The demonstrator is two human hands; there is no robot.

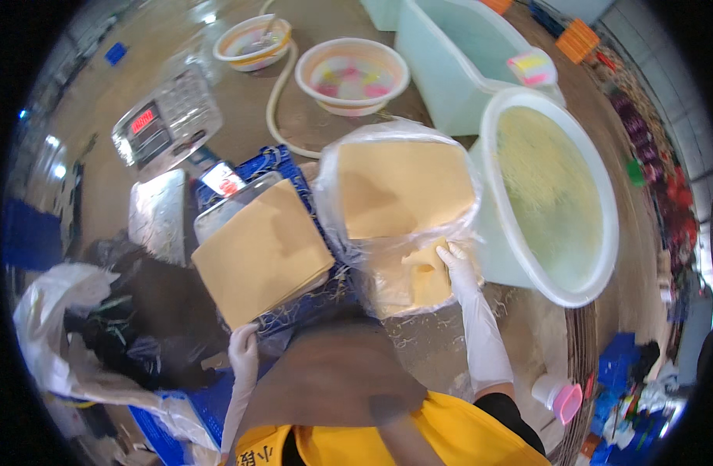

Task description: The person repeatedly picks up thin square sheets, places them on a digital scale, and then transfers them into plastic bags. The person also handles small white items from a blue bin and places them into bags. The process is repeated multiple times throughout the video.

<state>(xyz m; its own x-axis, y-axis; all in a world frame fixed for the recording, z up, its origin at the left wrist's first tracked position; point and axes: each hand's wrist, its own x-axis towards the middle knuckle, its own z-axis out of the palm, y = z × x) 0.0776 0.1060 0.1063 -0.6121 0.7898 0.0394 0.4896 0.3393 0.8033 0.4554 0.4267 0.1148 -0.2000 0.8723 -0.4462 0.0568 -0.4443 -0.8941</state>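
Observation:
My left hand (243, 348), in a white glove, pinches the near corner of a stack of flat tan sheets (263, 250). The stack lies on a metal weighing scale (208, 224) over a blue crate. My right hand (456, 259), gloved too, grips a torn tan piece (429, 274) at its right edge, on the near part of a plastic-lined pack. Beyond it, a larger pile of tan sheets (406, 189) lies in clear plastic wrap (332, 192). The material of the sheets cannot be told.
A white oval tub (609, 233) of water and pale yellow strands stands at the right. Behind are a rectangular tub (438, 76), two basins (351, 102) (252, 61) and a hose (275, 105). Another scale (164, 125) and a black bag (170, 309) are at the left.

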